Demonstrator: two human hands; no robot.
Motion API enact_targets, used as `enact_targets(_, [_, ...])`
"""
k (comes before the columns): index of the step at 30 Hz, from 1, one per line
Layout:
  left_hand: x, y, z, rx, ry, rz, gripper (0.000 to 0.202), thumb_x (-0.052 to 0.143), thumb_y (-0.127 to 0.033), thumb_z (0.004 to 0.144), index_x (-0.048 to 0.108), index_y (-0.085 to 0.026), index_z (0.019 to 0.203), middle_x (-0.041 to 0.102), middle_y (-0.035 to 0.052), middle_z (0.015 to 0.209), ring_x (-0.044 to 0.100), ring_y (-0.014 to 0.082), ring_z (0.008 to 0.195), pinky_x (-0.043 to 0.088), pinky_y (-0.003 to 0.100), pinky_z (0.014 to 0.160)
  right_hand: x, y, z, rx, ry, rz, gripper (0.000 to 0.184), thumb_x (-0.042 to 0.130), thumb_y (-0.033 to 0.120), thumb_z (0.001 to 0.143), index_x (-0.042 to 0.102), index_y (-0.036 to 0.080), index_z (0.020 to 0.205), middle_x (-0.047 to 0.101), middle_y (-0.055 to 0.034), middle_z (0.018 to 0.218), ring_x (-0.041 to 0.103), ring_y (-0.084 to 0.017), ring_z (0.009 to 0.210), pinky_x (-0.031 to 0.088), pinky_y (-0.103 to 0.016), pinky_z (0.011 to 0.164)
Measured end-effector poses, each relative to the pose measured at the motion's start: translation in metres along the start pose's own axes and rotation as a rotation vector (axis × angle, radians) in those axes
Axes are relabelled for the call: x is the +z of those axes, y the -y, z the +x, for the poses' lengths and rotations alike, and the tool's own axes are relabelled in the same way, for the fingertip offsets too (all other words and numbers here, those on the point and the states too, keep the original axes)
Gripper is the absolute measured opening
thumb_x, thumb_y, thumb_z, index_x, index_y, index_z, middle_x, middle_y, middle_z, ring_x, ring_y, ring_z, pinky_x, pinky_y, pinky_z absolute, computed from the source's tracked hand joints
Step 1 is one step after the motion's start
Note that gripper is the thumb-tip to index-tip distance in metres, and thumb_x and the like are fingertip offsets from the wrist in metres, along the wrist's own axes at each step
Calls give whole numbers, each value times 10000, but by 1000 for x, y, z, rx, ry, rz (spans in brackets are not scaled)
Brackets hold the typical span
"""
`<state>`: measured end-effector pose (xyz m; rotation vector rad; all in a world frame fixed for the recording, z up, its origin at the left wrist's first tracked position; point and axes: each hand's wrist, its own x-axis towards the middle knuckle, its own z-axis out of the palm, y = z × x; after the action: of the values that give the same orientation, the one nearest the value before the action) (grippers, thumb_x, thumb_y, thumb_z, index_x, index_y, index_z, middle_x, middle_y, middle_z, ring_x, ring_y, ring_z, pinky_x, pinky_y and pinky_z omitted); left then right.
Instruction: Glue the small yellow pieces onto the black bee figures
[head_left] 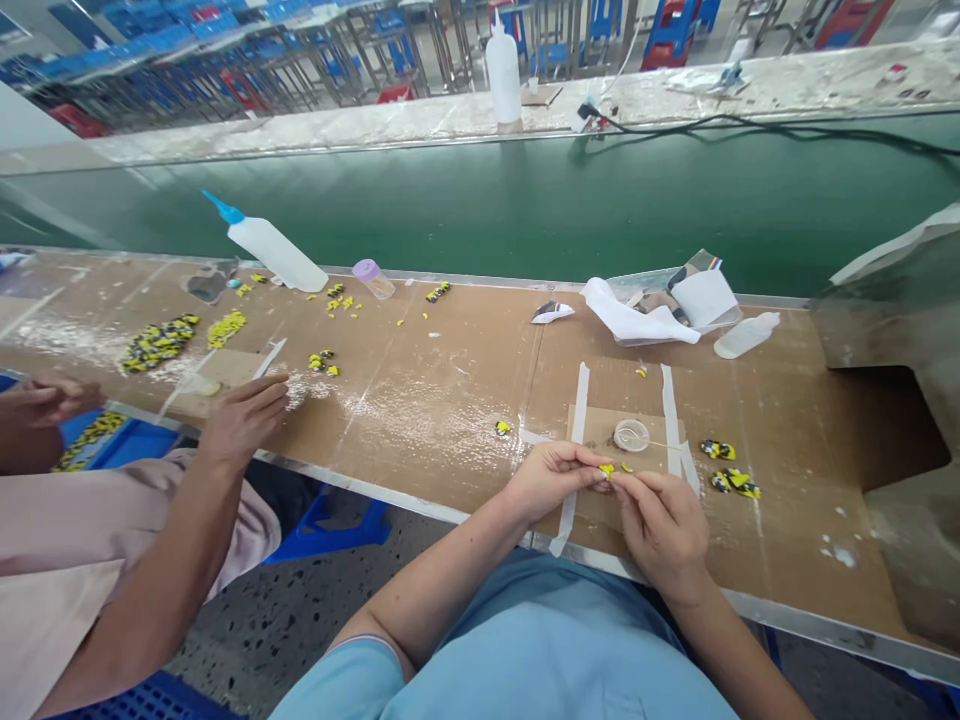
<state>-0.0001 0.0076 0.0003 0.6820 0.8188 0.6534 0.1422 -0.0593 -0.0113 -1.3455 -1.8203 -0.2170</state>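
Between the fingertips of my left hand point(556, 480) is a small yellow and dark piece point(606, 470), too small to name its kind. My right hand point(667, 525) is closed in a pinch, its thumb and finger meeting at the piece; whatever it may grip is hidden. Just beyond them stands a small round clear dish point(631, 435), with a thin stick reaching from it to the right. A tiny yellow part point(626, 467) lies by my right fingertips. To the right are several yellow and black pieces point(736, 484), and another one point(502, 428) lies to the left.
A co-worker's hand point(244, 418) is at the left, near a pile of yellow and black pieces point(159, 343). Along the back are a blue-tipped bottle point(276, 254), a purple-lidded jar point(373, 279), a plastic bag point(652, 305) and a small white bottle point(746, 335). A panel point(892, 400) borders the right.
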Motion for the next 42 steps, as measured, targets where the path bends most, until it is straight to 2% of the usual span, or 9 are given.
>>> enact_targets(9, [-1, 0, 0, -12, 6, -11, 401, 866, -365, 459, 701, -113, 723, 709, 37, 689, 635, 100, 584, 535, 276, 716, 2, -2, -1, 62, 0, 40, 123, 593, 119, 838, 606, 178, 945, 600, -36, 811, 546, -127, 711, 435, -265, 653])
enact_targets(12, [-1, 0, 0, -24, 19, -31, 428, 867, -361, 462, 686, -109, 755, 706, 37, 698, 635, 99, 587, 529, 280, 724, 2, -2, -1, 65, -9, 37, 168, 594, 114, 836, 612, 191, 984, 602, -31, 824, 551, -124, 711, 430, -266, 647])
enact_targets(17, [0, 1, 1, -20, 11, -53, 418, 865, -360, 470, 658, -110, 735, 688, 16, 662, 626, 92, 580, 513, 263, 705, 0, -1, 3, 21, 5, 25, 264, 583, 118, 847, 598, 222, 1090, 595, -29, 823, 551, -127, 703, 425, -279, 628])
enact_targets(21, [0, 2, 1, -1, -1, -55, 392, 868, -339, 462, 646, -116, 695, 695, 14, 692, 640, 102, 651, 503, 265, 757, 0, 0, 6, 17, -14, 34, 312, 617, 121, 828, 590, 246, 1112, 596, -19, 807, 556, -127, 694, 433, -285, 626])
enact_targets(26, [-1, 3, 1, -7, 3, -47, 392, 870, -342, 455, 630, -117, 669, 700, 20, 702, 643, 112, 662, 498, 279, 765, 1, -1, 3, -8, -10, 61, 325, 606, 77, 821, 588, 235, 1104, 602, -21, 806, 557, -131, 706, 444, -289, 641])
enact_targets(33, [-1, 4, 0, -14, 12, -22, 409, 868, -361, 451, 621, -116, 665, 685, 18, 675, 631, 111, 646, 494, 299, 794, 3, -5, -2, -66, 7, 88, 453, 553, 22, 825, 539, 246, 1219, 615, -32, 849, 576, -137, 727, 485, -297, 679])
enact_targets(38, [0, 2, 1, 1, 38, -56, 422, 855, -384, 490, 654, -118, 748, 684, 21, 689, 626, 110, 626, 505, 290, 753, 3, -6, -1, 6, 9, 75, 394, 594, 87, 828, 571, 272, 1175, 606, -20, 827, 570, -136, 722, 473, -293, 671])
enact_targets(42, [-2, 2, 1, -47, 98, -96, 440, 839, -400, 533, 681, -119, 833, 695, 45, 767, 639, 121, 679, 503, 296, 774, 3, -6, 0, 56, 1, 46, 314, 618, 137, 827, 605, 261, 1116, 601, -27, 844, 562, -138, 748, 463, -284, 670])
